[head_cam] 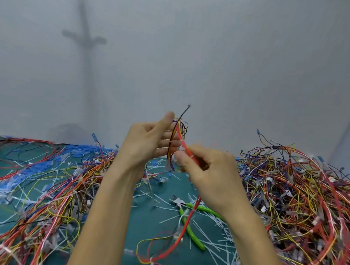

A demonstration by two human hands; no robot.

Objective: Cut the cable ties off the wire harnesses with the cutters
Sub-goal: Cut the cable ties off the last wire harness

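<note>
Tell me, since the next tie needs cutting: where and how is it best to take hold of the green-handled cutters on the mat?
Probably by the green handles, from above on the near right side. The cutters lie flat with their jaws pointing far-left and handles splayed toward you; a red harness drapes across near the pivot, so grip below it.

Left hand [146, 143], right hand [205, 171]: pinch grip.
</note>
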